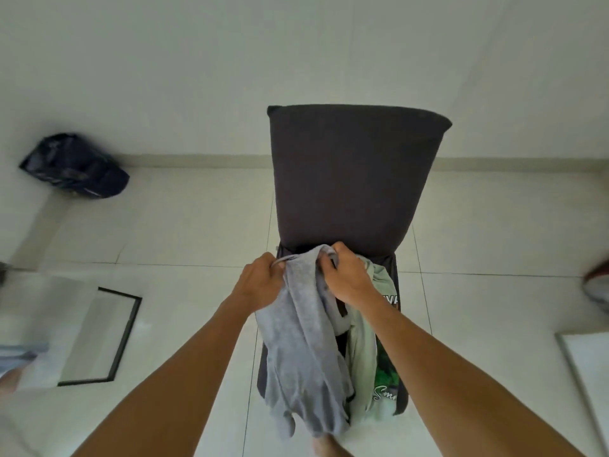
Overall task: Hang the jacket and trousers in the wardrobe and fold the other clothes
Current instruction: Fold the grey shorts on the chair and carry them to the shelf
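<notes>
A light grey garment (pixel 303 351) hangs in front of me, bunched and drooping over the seat of a dark grey chair (pixel 349 179). My left hand (pixel 260 282) grips its upper edge on the left. My right hand (pixel 349 278) grips the same edge on the right, fingers curled into the cloth. Beneath it on the seat lies a pale green T-shirt (pixel 372 351) with a dark green print, partly hidden by the grey garment and my right arm.
A dark blue bag (pixel 75 166) lies on the tiled floor by the wall at the left. A black-framed pane (pixel 99 334) lies flat on the floor at the left. A white edge (pixel 586 367) shows at the right.
</notes>
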